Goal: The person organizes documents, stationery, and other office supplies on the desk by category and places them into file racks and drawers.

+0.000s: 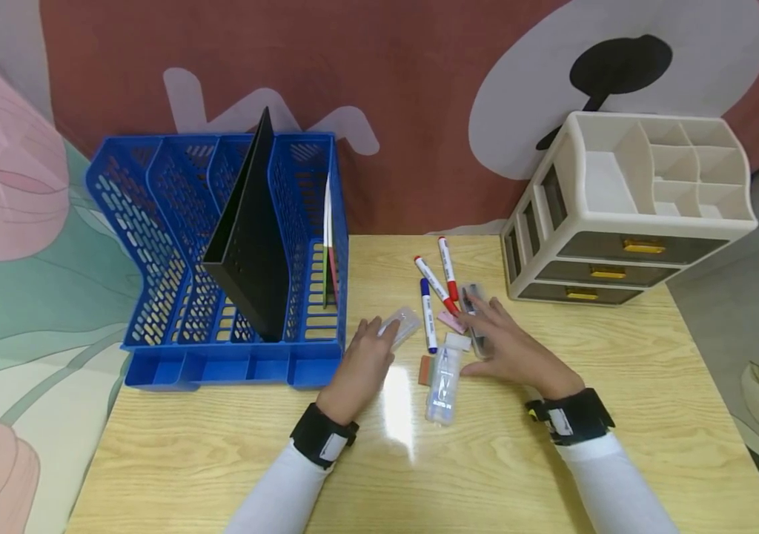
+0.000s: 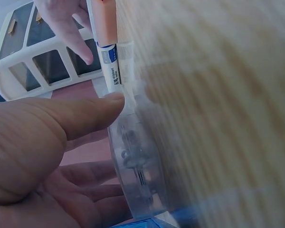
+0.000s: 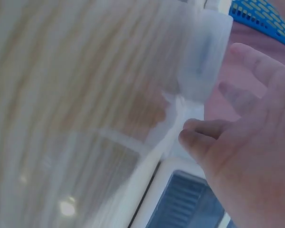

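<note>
My left hand (image 1: 361,369) touches a small clear plastic case (image 1: 406,324) lying on the table; small items inside the case (image 2: 138,164) are blurred. Its thumb stands apart from the fingers. My right hand (image 1: 513,348) is spread with its fingertips over a longer clear case with dark contents (image 1: 476,326). Between the hands lie another clear case (image 1: 444,386), a white block (image 1: 457,341), an orange-brown block (image 1: 425,370), and a pink piece (image 1: 451,322) partly covered. A blue-capped marker (image 1: 428,315) and two red-capped markers (image 1: 448,267) lie beyond.
A blue file rack (image 1: 236,363) stands at the left, holding a black folder (image 1: 259,252) and thin booklets (image 1: 328,237). At the back right is a cream drawer organizer (image 1: 576,215) with dark drawers. A patterned cloth (image 1: 413,178) hangs behind the wooden table (image 1: 486,475).
</note>
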Demonstrator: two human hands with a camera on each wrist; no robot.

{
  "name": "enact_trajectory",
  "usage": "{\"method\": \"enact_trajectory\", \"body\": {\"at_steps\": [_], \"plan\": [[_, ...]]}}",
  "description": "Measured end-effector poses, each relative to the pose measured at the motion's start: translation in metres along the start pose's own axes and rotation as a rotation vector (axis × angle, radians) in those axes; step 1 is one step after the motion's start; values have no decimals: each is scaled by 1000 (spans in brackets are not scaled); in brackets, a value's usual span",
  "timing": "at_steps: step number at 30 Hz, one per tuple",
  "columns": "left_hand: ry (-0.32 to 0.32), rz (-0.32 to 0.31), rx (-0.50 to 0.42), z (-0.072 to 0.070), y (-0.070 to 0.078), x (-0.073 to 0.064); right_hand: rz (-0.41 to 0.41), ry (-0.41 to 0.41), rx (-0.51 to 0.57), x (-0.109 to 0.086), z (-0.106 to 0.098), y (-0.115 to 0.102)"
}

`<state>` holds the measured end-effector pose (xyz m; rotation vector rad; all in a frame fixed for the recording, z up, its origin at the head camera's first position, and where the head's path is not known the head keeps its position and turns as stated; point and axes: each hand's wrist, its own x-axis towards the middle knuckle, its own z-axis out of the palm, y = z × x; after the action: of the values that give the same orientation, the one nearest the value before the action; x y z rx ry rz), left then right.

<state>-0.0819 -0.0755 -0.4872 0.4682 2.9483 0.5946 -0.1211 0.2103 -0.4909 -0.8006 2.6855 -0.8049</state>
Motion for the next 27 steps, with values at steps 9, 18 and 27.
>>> {"method": "enact_trajectory", "body": {"at_steps": [9,18,27], "plan": [[-17,-53,-92,-2,-1,-1,83,63,-7,-27,-24,4],[3,-10,-110,0,2,-5,54,341,111,-65,-71,19],[143,232,-9,-4,5,-17,-26,652,757,-84,-103,15]]}}
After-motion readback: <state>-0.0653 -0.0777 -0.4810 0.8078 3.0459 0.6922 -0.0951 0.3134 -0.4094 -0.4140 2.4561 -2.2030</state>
